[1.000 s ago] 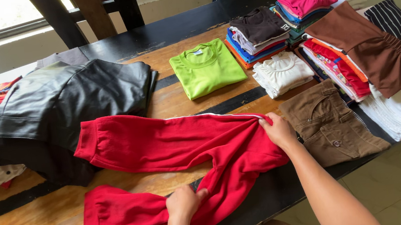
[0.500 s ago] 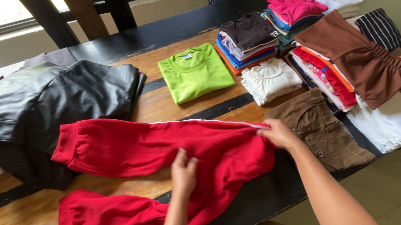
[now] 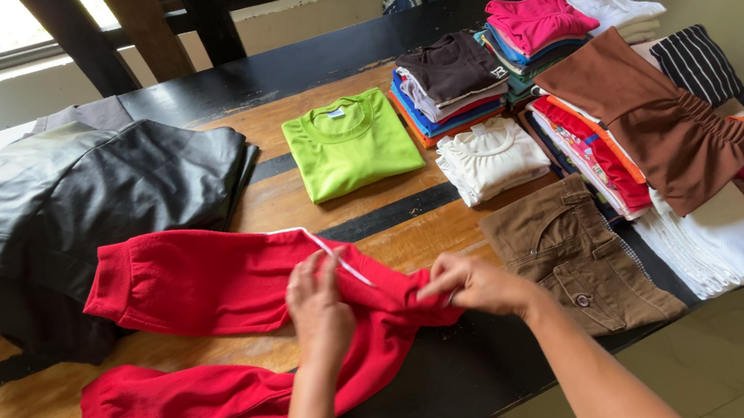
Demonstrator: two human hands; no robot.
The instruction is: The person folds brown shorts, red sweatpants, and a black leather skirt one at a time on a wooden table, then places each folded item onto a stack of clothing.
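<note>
A pair of soft red jogging pants with a thin white side stripe [image 3: 213, 292] is lying across the wooden surface with black stripes [image 3: 362, 205], with both legs pointing to the left. The left hand [image 3: 318, 310] is pressing down flat on the middle of the pants, with its fingers [image 3: 305, 273] held close together. The right hand [image 3: 474, 283] is pinching the waist end of the pants between thumb and fingers and is folding it over toward the left hand. Just beside the right hand, a pair of folded brown shorts with a button [image 3: 578, 255] is lying. A shiny black leather jacket [image 3: 82, 200] is sitting behind the pants. A folded bright green T-shirt [image 3: 350, 141] and a folded white top [image 3: 492, 158] are lying farther back, near tall stacks of folded clothes in many colours [image 3: 504, 58].
</note>
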